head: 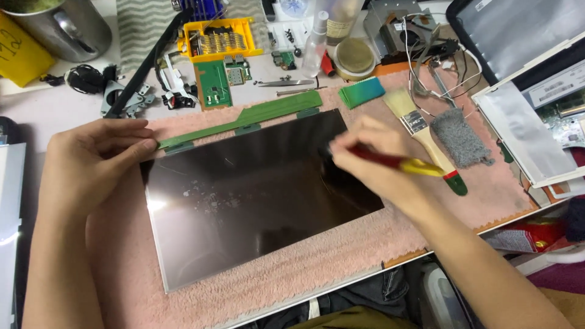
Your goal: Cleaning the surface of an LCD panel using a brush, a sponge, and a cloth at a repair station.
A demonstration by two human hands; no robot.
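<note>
one dark panel lies flat on the pink towel, long axis running from the near left corner up toward the far right. left hand, fingers nearly straight and together, presses the panel's far left corner. right hand, fingers closed on a red-and-yellow tool, touches its far right part. one brush lies beside it.

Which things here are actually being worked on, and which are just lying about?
In use: dark flat display panel; thin red-and-yellow-handled tool in right hand; left hand steadying the panel's corner.

Lying about: wooden-handled paintbrush; grey cloth pad; yellow bit case; metal mug.
</note>
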